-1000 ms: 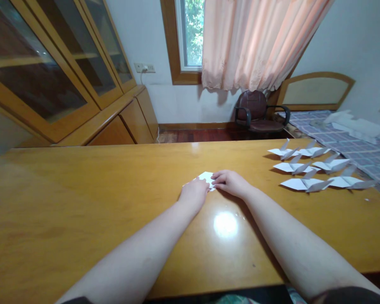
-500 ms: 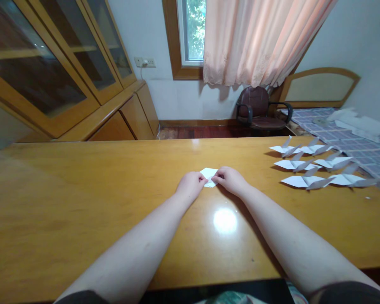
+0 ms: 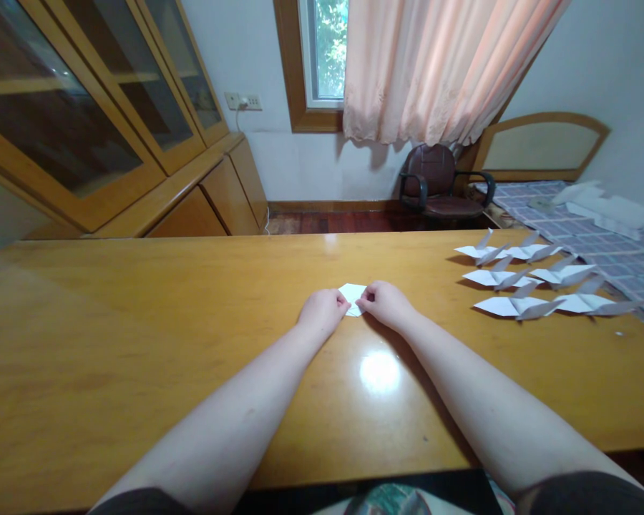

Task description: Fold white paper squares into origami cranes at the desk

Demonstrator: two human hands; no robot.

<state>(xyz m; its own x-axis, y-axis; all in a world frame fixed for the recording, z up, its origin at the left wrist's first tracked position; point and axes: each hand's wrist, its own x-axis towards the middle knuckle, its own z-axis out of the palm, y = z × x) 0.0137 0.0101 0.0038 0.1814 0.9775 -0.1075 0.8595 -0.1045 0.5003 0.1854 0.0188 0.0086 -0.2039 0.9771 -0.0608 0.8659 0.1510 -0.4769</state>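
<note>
Between my hands, a small folded sheet of white paper (image 3: 353,292) lies on the wooden table (image 3: 193,322). My left hand (image 3: 323,310) is closed at the paper's left edge, thumb and fingers pinched together on it. On the opposite edge, my right hand (image 3: 386,302) pinches the paper the same way. The fingers partly cover both sides of the sheet, so its exact folds cannot be made out. To the right stand several folded white paper cranes (image 3: 518,307) in rows, wings spread.
Beyond the table's far edge is a brown armchair (image 3: 434,179). At the right, a bed (image 3: 547,200) with a checked cover adjoins the table. A glass-door cabinet (image 3: 161,189) stands at left. A tiny white scrap (image 3: 619,333) lies near the cranes.
The view has shifted very slightly. Both hands stay pinched at the paper's edges, with only a slight movement of the fingertips.
</note>
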